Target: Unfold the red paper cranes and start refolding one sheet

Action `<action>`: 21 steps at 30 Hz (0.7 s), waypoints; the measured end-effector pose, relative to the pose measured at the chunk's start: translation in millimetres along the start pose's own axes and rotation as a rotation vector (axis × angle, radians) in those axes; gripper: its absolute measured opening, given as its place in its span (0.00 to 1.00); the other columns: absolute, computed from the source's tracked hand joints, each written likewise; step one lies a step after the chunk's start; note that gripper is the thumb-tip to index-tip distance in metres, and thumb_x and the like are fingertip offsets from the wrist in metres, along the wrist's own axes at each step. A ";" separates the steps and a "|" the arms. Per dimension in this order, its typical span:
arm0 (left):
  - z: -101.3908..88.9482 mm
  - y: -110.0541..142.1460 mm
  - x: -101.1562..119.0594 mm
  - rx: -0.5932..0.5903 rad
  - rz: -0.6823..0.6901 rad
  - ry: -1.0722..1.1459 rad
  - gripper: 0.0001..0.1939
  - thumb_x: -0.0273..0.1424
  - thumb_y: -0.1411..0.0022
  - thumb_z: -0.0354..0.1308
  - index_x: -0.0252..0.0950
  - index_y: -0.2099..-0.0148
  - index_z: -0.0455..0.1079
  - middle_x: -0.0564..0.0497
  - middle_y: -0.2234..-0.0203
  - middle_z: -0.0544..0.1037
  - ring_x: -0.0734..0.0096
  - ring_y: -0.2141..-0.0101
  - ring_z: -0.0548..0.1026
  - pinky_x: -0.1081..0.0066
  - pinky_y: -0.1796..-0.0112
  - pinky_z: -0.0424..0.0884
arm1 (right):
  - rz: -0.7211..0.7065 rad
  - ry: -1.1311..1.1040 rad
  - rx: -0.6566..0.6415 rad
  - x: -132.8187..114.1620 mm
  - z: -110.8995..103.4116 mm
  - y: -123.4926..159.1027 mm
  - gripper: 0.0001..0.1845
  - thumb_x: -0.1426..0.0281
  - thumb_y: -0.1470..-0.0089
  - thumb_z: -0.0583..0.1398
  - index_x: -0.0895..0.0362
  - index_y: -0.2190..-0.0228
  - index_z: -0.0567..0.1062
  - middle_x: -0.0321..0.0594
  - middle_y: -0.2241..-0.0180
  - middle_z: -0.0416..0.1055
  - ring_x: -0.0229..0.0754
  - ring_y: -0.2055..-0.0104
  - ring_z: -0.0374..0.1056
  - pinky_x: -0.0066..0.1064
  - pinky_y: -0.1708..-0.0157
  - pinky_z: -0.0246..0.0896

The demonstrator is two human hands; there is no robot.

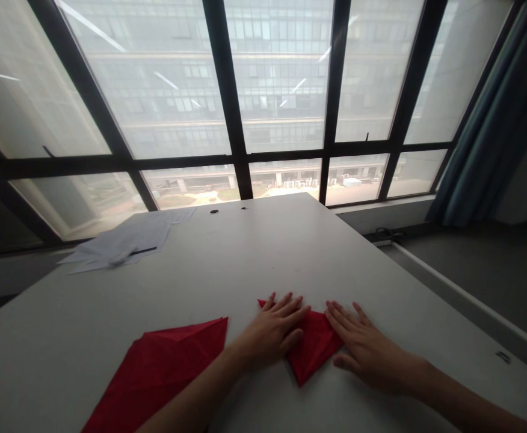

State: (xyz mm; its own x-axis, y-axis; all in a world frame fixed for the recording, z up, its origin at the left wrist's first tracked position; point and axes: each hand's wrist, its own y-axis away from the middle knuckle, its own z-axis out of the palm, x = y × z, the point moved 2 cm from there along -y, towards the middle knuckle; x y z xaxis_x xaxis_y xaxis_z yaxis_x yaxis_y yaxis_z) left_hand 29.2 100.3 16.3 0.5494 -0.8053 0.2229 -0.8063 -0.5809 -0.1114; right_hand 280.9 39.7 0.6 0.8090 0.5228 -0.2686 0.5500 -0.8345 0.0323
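A folded piece of red paper (314,344) lies on the white table, one corner pointing toward me and another poking out at the far left. My left hand (270,331) rests flat across its left part, fingers stretched out and pointing away from me. On the right edge of the paper, my right hand (365,349) lies with its fingers extended and its thumb apart. Both palms hide portions of the paper. Left of my left forearm is a larger red sheet (159,367), creased and partly covered by that arm.
White papers (123,240) with a dark pen (143,251) lie at the table's far left. The table (263,252) reaches toward tall windows, with round holes near its far edge. A blue curtain (480,150) hangs at right, and a white rail (462,288) runs beside the table's right edge.
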 end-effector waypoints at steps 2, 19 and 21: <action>1.3 0.5 0.9 -0.035 0.010 -0.020 0.30 0.47 0.28 0.44 0.52 0.28 0.45 0.51 0.30 0.47 0.51 0.31 0.44 0.42 0.35 0.42 | 0.057 0.009 0.029 -8.0 -0.8 -4.3 0.41 0.48 0.35 0.45 0.59 0.32 0.44 0.51 0.30 0.37 0.56 0.28 0.35 0.60 0.33 0.29; 8.9 0.6 -1.9 0.029 -0.072 -0.024 0.33 0.48 0.28 0.43 0.48 0.27 0.41 0.50 0.30 0.49 0.49 0.31 0.44 0.43 0.35 0.42 | 0.239 0.053 0.154 -2.8 26.7 -33.9 0.45 0.44 0.37 0.42 0.66 0.33 0.51 0.55 0.31 0.41 0.55 0.28 0.37 0.53 0.32 0.37; 8.8 0.1 -1.9 0.026 -0.076 -0.014 0.32 0.48 0.28 0.43 0.49 0.27 0.42 0.50 0.30 0.49 0.49 0.31 0.44 0.43 0.35 0.42 | 0.292 0.096 0.185 16.5 25.3 -21.0 0.45 0.45 0.36 0.42 0.65 0.33 0.52 0.55 0.31 0.42 0.55 0.28 0.36 0.54 0.32 0.35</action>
State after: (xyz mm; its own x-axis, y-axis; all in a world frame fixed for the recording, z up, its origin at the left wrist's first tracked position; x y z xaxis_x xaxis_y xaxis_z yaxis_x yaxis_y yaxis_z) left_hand 30.0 100.7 7.3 0.6117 -0.7605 0.2179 -0.7564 -0.6429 -0.1203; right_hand 277.5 61.4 -28.8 0.9473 0.2638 -0.1815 0.2527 -0.9640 -0.0823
